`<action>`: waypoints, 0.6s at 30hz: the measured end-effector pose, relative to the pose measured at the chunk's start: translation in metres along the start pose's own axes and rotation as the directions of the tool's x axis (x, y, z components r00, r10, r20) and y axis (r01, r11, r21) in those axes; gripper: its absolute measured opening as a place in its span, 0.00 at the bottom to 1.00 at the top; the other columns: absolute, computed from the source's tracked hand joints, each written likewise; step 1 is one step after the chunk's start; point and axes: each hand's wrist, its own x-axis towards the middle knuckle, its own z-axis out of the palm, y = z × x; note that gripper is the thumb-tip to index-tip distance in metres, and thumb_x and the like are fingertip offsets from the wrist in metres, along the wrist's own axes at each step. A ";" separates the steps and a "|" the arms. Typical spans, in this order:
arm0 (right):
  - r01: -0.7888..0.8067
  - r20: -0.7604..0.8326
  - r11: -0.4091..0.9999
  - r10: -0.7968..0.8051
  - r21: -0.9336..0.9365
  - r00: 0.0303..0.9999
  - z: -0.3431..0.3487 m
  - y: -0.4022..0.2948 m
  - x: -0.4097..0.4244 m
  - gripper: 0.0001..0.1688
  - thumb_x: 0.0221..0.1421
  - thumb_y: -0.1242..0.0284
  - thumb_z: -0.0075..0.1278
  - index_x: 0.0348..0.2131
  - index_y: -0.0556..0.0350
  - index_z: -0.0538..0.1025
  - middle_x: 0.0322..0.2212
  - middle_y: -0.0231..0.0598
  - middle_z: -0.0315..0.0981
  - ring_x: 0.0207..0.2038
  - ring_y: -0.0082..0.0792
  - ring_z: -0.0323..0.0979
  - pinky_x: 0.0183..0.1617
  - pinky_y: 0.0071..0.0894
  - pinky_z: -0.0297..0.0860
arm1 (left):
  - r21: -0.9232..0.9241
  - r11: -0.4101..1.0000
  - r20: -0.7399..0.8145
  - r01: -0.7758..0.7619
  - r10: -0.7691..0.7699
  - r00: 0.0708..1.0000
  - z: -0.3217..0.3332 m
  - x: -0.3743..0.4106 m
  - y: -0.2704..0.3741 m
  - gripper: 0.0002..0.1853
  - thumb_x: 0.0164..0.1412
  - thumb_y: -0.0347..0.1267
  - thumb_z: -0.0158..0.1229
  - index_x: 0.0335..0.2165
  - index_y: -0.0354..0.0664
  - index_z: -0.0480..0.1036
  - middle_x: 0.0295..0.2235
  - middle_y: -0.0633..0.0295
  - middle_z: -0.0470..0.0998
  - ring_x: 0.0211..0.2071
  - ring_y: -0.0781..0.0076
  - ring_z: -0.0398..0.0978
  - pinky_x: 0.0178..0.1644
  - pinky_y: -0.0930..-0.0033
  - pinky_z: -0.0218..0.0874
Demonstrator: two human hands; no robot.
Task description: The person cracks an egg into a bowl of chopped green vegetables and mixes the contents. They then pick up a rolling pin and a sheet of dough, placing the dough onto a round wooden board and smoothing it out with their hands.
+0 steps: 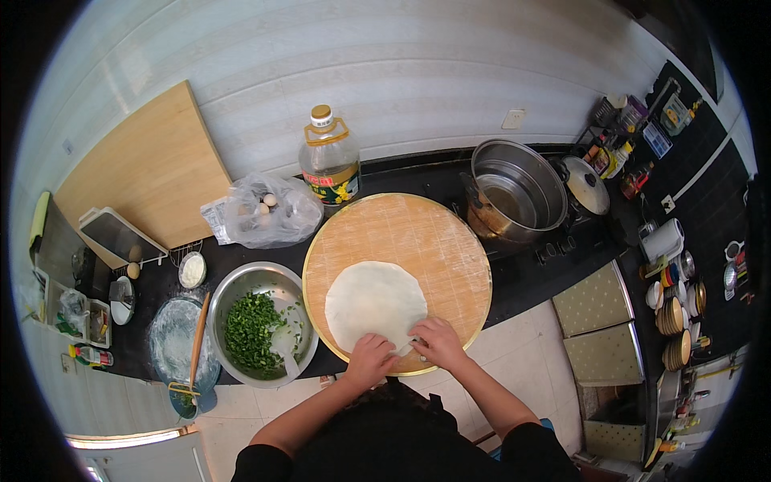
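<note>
A thin round sheet of dough [374,301] lies flat on a round woven tray [421,241] with a yellow rim. At its near edge, my left hand [370,360] pinches the dough between thumb and fingers. Just to the right, my right hand [440,344] has its fingertips on the same edge, close to my left fingertips. The edge looks lifted or folded there, though my fingers partly hide it. Left of the tray stands a steel bowl [220,301] of chopped green herbs [253,331], with a pale spoon [289,358] in it.
A floured glass board [171,334] with a wooden rolling pin [199,337] lies at the left. Behind the tray are an oil jug [330,159] and a plastic bag of eggs [289,220]. A deep steel pot [518,187] and a lidded pan [584,184] stand right.
</note>
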 end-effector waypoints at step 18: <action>-0.028 0.055 0.991 0.021 0.128 0.998 -0.005 0.006 0.008 0.05 0.48 0.74 0.54 0.28 0.54 0.75 0.26 0.39 0.73 0.33 0.43 0.70 0.36 0.36 0.66 | 0.098 0.988 -0.065 0.118 -0.112 0.992 0.020 0.003 0.016 0.07 0.45 0.24 0.56 0.27 0.39 0.68 0.28 0.55 0.69 0.32 0.53 0.67 0.36 0.57 0.59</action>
